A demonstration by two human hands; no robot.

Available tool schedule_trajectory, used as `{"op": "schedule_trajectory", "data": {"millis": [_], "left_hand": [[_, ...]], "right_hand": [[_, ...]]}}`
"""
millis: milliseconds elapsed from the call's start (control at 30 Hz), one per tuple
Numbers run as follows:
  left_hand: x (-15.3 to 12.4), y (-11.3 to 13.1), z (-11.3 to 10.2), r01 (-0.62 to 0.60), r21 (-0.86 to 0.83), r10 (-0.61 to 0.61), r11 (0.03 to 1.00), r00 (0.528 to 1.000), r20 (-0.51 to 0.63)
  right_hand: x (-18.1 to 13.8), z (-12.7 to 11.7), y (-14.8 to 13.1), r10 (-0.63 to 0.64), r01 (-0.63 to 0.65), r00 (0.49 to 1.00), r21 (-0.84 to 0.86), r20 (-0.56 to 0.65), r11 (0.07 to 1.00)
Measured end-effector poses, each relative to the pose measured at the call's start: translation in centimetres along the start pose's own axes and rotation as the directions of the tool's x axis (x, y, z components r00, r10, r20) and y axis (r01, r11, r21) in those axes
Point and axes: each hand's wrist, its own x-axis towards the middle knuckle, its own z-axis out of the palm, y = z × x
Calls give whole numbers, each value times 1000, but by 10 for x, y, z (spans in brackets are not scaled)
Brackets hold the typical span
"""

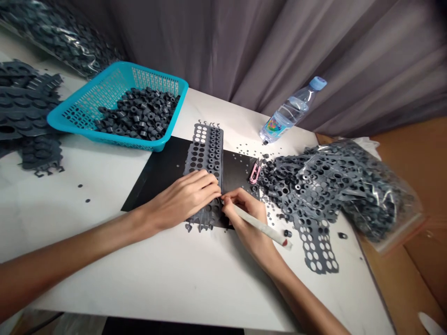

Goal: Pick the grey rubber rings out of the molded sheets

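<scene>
A dark grey rubber sheet [204,151] with rows of round holes and ring-shaped parts lies on a black mat [159,170]. My left hand [195,193] rests across its lower half, fingers together and bent over the right edge, holding it. My right hand [249,214] is closed around a slim, pale tool [261,225] that looks wrapped, with a reddish spot near its back end. The tool's tip is hidden at the fingertips, which meet the sheet's right edge beside my left fingers. Pink thread snips [255,171] lie right of the sheet.
A turquoise basket [120,142] of grey rubber rings [146,111] stands back left, near more sheets [28,111]. On the right are heaped sheets [307,181], a clear bag [377,204] of parts and a tilted water bottle [289,111]. Small discs lie scattered around the mat.
</scene>
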Motion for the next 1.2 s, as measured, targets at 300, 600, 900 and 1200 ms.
{"op": "schedule_trajectory", "data": {"millis": [300, 600, 900, 1200], "left_hand": [[2, -33, -90, 322, -157, -351, 934, 733, -583], [-12, -41, -91, 394, 265, -201, 880, 814, -545], [-19, -6, -17, 200, -99, -185, 975, 973, 137], [-20, -9, -18, 139, -60, -129, 988, 980, 152]], "right_hand": [[-2, -1, 2, 72, -72, 997, 39, 12, 997], [-1, -1, 3, 52, -51, 999, 109, -4, 993], [-2, 8, -7, 76, -94, 991, 167, 113, 981], [-1, 11, -2, 78, -95, 992, 194, 97, 976]]}}
